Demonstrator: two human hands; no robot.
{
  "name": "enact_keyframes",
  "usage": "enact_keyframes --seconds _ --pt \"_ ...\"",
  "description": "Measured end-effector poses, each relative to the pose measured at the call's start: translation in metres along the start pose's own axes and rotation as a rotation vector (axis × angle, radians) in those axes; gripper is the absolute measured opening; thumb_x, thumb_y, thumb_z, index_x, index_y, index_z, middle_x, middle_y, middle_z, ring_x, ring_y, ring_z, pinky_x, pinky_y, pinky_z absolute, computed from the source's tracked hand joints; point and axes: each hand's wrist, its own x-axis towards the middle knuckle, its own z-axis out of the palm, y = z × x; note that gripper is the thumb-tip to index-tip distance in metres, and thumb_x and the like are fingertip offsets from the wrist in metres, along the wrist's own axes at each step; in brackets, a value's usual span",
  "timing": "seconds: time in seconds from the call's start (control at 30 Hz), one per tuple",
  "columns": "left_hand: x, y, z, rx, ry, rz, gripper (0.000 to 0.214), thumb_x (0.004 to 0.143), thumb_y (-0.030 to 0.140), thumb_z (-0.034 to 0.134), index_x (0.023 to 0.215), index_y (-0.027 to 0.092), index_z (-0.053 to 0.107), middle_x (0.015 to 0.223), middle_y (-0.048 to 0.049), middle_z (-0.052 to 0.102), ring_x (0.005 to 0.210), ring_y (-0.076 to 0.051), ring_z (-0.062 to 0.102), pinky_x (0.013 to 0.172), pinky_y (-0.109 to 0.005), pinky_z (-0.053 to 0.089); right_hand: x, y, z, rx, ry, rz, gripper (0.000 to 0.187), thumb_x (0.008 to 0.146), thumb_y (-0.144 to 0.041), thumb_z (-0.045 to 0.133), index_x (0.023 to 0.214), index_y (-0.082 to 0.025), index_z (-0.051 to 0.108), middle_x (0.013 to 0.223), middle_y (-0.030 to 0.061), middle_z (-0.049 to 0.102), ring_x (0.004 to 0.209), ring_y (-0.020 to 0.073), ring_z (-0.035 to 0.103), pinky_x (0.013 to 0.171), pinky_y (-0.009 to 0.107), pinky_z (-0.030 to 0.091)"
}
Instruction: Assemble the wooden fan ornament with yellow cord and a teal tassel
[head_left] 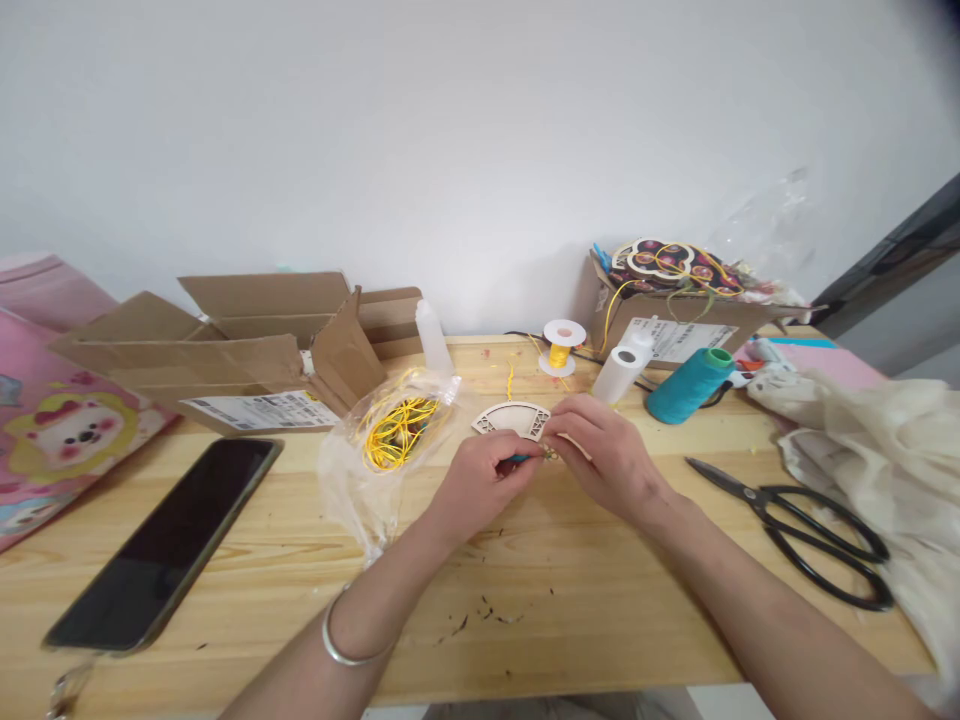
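Note:
A pale wooden fan-shaped pendant with cut-out lattice ends lies in front of me. From its top a yellow cord runs away over the table. My left hand is closed below the pendant and covers part of its lower side. Between its thumb and forefinger shows a small teal piece, mostly hidden. My right hand is closed, fingertips pinched together by the pendant's right end. A few tiny greenish-yellow bits show under those fingertips, too small to name.
Left are a phone, an open cardboard box and a bag of yellow cord. Behind my hands stand a yellow thread spool, white bottle and teal thread cone. Right lie black scissors and cream cloth.

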Motion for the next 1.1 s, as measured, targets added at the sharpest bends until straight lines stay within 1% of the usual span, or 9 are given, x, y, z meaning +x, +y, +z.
enact_keyframes --seconds 0.23,0.33,0.43,0.57,0.77,0.87,1.0,1.07,1.1 --pt "-0.002 -0.006 -0.003 0.046 0.079 0.173 0.015 0.076 0.022 0.050 0.076 0.017 0.063 0.063 -0.0007 0.058 0.056 -0.009 0.049 0.053 -0.020 0.039 -0.002 0.005 0.015 0.507 -0.128 0.388 0.011 0.077 -0.023 0.046 0.070 -0.017 0.052 0.063 0.0004 0.053 0.059 0.0114 0.048 0.054 0.023 0.038" --pt "-0.003 -0.010 -0.004 0.056 0.136 0.226 0.014 0.076 0.021 0.050 0.078 0.017 0.063 0.066 -0.0017 0.058 0.061 -0.010 0.051 0.055 -0.020 0.041 -0.003 0.002 0.019 0.735 -0.210 0.434 0.015 0.076 -0.029 0.048 0.071 -0.016 0.052 0.062 -0.0005 0.051 0.058 0.0108 0.046 0.053 0.023 0.037" --pt "-0.003 -0.011 -0.005 0.029 0.177 0.229 0.013 0.075 0.020 0.051 0.078 0.017 0.064 0.067 -0.0026 0.059 0.062 -0.010 0.053 0.055 -0.020 0.042 -0.004 -0.001 0.021 0.823 -0.257 0.409 0.018 0.077 -0.032 0.048 0.073 -0.016 0.054 0.064 -0.0008 0.050 0.059 0.0105 0.044 0.054 0.023 0.036" --pt "-0.002 -0.008 -0.004 -0.078 0.156 0.109 0.012 0.073 0.022 0.054 0.075 0.017 0.065 0.065 -0.0014 0.061 0.059 -0.010 0.052 0.054 -0.020 0.041 -0.004 -0.004 0.020 0.792 -0.271 0.395 0.020 0.077 -0.034 0.048 0.073 -0.016 0.055 0.064 -0.0007 0.050 0.060 0.0111 0.044 0.055 0.023 0.036" --pt "0.001 -0.007 -0.002 -0.391 0.123 -0.228 0.017 0.067 0.029 0.060 0.073 0.014 0.064 0.066 -0.0020 0.062 0.058 -0.010 0.052 0.053 -0.021 0.042 -0.001 0.003 0.019 0.696 -0.242 0.457 0.019 0.075 -0.032 0.049 0.066 -0.016 0.052 0.058 -0.0024 0.047 0.053 0.0093 0.042 0.049 0.021 0.034" --pt "0.002 -0.008 -0.002 -0.504 0.156 -0.315 0.018 0.064 0.030 0.062 0.072 0.014 0.064 0.063 -0.0008 0.061 0.054 -0.009 0.050 0.050 -0.020 0.040 0.000 0.011 0.016 0.467 -0.097 0.483 0.009 0.072 -0.024 0.049 0.069 -0.017 0.053 0.061 -0.0007 0.052 0.055 0.0102 0.044 0.050 0.023 0.036" --pt "0.004 -0.008 -0.003 -0.571 0.181 -0.369 0.016 0.063 0.029 0.063 0.070 0.014 0.063 0.060 0.0016 0.059 0.052 -0.007 0.047 0.049 -0.018 0.037 -0.001 0.005 0.007 0.208 0.249 0.386 0.006 0.073 -0.019 0.049 0.076 -0.019 0.054 0.066 0.0008 0.055 0.054 0.0105 0.043 0.052 0.024 0.038" --pt "0.004 -0.008 -0.002 -0.598 0.174 -0.387 0.015 0.063 0.028 0.063 0.069 0.014 0.063 0.057 0.0026 0.057 0.051 -0.006 0.045 0.049 -0.018 0.035 -0.003 -0.004 0.004 0.196 0.276 0.264 0.005 0.074 -0.019 0.049 0.073 -0.019 0.055 0.067 0.0011 0.055 0.054 0.0104 0.044 0.054 0.024 0.039" --pt "0.004 -0.007 -0.002 -0.616 0.168 -0.390 0.015 0.064 0.028 0.063 0.069 0.014 0.063 0.057 0.0030 0.056 0.050 -0.006 0.044 0.049 -0.018 0.035 -0.004 -0.008 0.005 0.213 0.237 0.207 0.006 0.075 -0.019 0.050 0.074 -0.019 0.055 0.068 0.0014 0.056 0.055 0.0106 0.045 0.054 0.025 0.039"
